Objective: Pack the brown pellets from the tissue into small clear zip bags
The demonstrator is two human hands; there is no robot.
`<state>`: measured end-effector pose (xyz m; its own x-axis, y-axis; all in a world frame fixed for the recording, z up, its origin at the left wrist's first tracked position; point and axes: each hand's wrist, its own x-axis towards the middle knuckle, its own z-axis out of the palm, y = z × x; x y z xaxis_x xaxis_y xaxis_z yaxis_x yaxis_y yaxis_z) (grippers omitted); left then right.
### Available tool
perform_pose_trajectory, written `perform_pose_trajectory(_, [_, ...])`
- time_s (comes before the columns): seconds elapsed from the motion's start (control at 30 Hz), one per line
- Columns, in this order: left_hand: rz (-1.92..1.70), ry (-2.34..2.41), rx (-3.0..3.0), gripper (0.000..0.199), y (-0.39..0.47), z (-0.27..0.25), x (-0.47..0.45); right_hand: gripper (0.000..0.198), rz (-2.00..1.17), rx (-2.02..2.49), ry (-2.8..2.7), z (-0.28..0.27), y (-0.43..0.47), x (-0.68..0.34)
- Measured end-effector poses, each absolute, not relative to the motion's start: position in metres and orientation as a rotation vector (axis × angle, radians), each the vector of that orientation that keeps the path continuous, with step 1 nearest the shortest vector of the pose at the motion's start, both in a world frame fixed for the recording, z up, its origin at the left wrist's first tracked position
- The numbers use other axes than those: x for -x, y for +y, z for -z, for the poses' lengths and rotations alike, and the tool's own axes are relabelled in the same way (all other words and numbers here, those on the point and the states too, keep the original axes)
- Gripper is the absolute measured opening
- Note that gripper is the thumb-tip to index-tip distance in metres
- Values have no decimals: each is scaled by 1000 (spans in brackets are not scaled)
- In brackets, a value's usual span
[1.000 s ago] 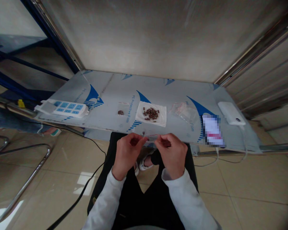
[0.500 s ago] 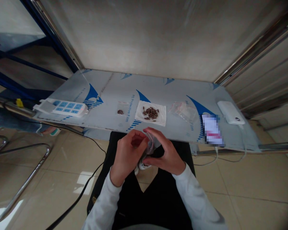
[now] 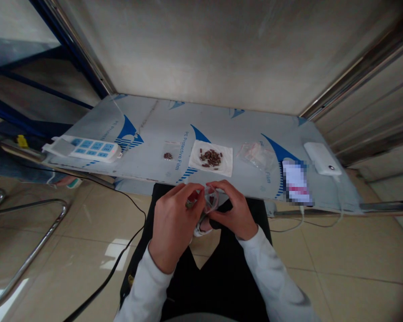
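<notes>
Head view: small clear plastic bag with a pinkish rim point(image 3: 212, 199) sits between the two hands, just off the near edge of the grey, film-covered desk point(image 3: 147, 172). Left hand point(image 3: 175, 219) pinches the bag's left side, thumb against forefinger. Right hand point(image 3: 237, 209) has thumb and forefinger spread in a C round the bag's right side, tips at or near the rim; can't tell if it grips. Bag mouth looks rounded, longer away from the body than across; contents not readable.

Key relation: pile of brown capsules point(image 3: 211, 158) on a square white paper napkin point(image 3: 227, 170) lies straight ahead of the bag, beyond both hands, apart from them. Capsules point mixed ways. Neither hand clearly nearer. Clear bag holding a few capsules point(image 3: 172, 147) lies ahead-left of the hands; loose clear plastic bags point(image 3: 259, 157), ahead-right.
</notes>
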<state>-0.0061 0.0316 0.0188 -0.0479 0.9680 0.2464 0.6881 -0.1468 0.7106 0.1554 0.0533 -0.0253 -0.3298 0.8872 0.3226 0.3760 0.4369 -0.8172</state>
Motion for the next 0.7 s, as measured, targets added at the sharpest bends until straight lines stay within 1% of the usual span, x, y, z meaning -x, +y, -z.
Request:
perform_pose_trajectory(0.1, [-1111,1695,-1773,12,32,-21,7,50,-791,1046,-1898,25,54,-153])
perform_pose_trajectory(0.2, [-1243,1651,-1540,17,35,-17,8,48,-749,1046,-1915,25,58,-153])
perform_pose_trajectory(0.3, [-1381,1639,-1262,24,40,0,9,46,-645,1091,-2000,23,78,-162])
perform_pose_trajectory(0.37, [-1413,1657,-1177,27,43,19,9,44,-540,1147,-2105,21,102,-174])
perform_pose_trajectory(0.57, [-1220,1602,-1303,28,43,86,0,38,-139,1450,-2631,12,192,-198])
perform_pose_trajectory(0.7, [-1145,1594,-1415,28,45,102,-4,42,189,1579,-2963,7,225,-189])
